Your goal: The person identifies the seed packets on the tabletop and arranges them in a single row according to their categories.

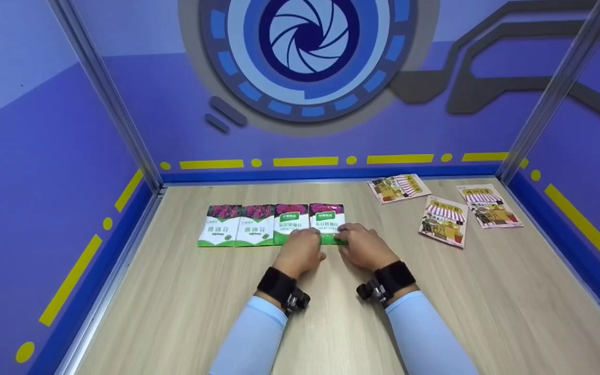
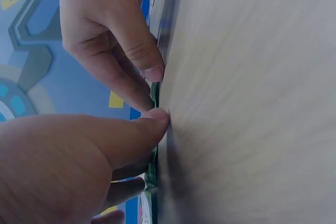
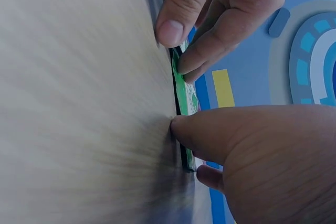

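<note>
Head: flower packets in a row on the worktop [image 1: 331, 328]. Rightmost packet [image 1: 327, 212] at 1 o'clock from left hand [image 1: 300, 252], 10 o'clock from right hand [image 1: 366, 250]. Hands close together, bent fingers at its lower edge, right ones at its right side too; can't tell if either pinches it. Third packet [image 1: 285, 221] at 12 o'clock from left hand, partly covered; two left packets [image 1: 254, 226] toward 10. Shop-print packets [image 1: 443, 223], three, at 1 to 2 o'clock from right hand.

Left wrist: left hand at 8 o'clock, right hand at 11, thumb tips by green packet edge.

Right wrist: right hand at 4 o'clock, left hand at 1.
</note>
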`<state>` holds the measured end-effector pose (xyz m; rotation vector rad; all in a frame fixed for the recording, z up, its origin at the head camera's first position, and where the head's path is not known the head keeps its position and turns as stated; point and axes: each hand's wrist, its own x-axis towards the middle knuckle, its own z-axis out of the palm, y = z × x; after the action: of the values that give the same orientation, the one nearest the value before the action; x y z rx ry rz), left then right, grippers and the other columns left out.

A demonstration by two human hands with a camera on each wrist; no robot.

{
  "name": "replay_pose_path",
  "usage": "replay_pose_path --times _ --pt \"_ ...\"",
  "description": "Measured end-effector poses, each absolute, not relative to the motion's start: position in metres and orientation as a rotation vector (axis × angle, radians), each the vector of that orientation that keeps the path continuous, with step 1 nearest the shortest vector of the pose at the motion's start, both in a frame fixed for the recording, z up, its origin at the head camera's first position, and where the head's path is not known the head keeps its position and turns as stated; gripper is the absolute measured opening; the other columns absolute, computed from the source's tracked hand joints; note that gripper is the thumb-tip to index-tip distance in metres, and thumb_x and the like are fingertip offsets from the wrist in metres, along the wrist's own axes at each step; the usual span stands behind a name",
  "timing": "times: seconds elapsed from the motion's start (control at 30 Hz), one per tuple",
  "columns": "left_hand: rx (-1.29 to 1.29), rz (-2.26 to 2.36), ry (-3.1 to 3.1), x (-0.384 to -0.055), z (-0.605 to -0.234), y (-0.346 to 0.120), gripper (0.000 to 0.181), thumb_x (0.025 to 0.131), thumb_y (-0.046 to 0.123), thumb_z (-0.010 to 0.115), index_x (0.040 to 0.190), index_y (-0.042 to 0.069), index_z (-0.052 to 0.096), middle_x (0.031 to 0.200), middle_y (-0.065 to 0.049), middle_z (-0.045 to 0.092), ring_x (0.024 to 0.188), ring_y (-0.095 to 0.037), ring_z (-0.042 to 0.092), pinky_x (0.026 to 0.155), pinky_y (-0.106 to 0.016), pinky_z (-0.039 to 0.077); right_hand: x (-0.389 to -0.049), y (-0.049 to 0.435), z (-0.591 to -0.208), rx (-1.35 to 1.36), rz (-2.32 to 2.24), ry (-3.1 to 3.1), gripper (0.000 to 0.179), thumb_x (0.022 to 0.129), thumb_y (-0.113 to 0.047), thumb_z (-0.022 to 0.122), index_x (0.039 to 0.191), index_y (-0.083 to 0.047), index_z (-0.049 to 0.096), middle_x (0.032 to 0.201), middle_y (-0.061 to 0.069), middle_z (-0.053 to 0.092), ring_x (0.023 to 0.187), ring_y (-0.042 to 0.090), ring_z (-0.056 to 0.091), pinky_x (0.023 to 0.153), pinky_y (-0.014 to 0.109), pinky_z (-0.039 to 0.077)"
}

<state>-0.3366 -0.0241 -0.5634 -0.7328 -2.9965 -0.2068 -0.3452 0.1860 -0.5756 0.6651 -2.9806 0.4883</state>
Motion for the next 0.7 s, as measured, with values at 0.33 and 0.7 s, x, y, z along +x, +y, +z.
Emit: replay_pose_path --times 0.33,0.7 --pt "-0.747 -0.170 -2.985 -0.3339 -0.5648 -0.0224 0.036 0.104 0.038 0.084 0.119 0.005 0.085 0.148 -0.011 0.075 0.138 -0.031 0.072 0.121 -0.048 0.057 -0.3452 0.1863 -0.5766 0.693 0.480 -2.962 0.026 0.109 -0.017 0.075 0.132 -0.011 0.084 0.151 0.017 0.073 0.144 0.041 0.068 0.108 0.077 0.057" --pt "-0.778 -0.111 -2.953 -0.3332 -0.5670 -0.0199 0.031 0.104 0.040 0.083 0.108 0.009 0.087 0.142 -0.006 0.079 0.131 -0.027 0.075 0.113 -0.048 0.060 -0.3445 0.1869 -0.5750 0.730 0.496 -2.923 0.023 0.108 -0.018 0.076 0.129 -0.012 0.085 0.149 0.017 0.075 0.142 0.041 0.069 0.102 0.079 0.058"
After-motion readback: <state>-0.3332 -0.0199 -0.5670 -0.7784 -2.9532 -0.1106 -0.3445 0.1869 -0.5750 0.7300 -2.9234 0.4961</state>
